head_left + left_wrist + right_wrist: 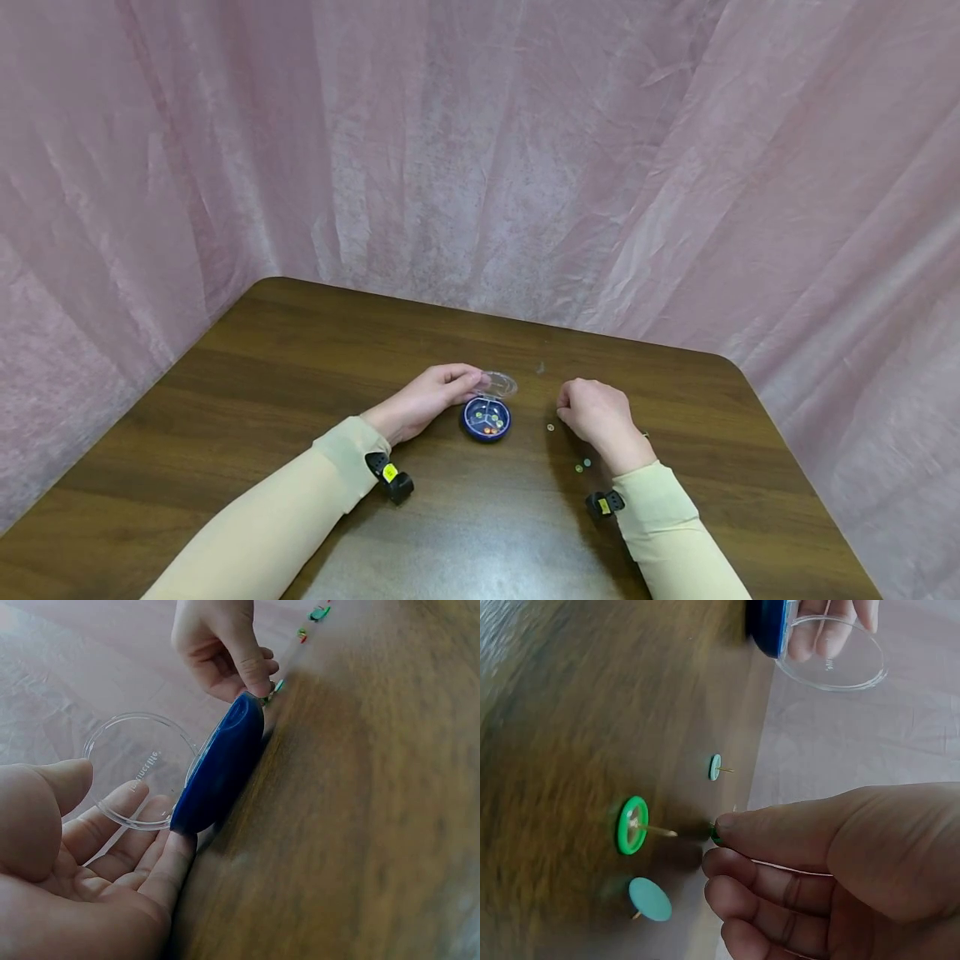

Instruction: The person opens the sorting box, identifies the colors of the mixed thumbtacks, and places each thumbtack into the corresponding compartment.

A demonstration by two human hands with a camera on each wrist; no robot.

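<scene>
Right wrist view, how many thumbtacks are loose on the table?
3: bright green thumbtack, teal thumbtack below it, mint thumbtack nearer the blue case; the right hand may hide more.

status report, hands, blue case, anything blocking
Left hand holding clear lid; right hand pinching green tack. Blue case open, tacks inside. No obstruction visible, loose tacks nearby.

"Can you read any lettering (146,771)?"
"On the clear lid (137,760), toward the table's (337,350) far edge, I read 'Life', well inside the rim; the word's start blurs for me."
"And the wrist straps (374,462)?"
"Yellow labels (390,472); their marks are too small to read."
</scene>
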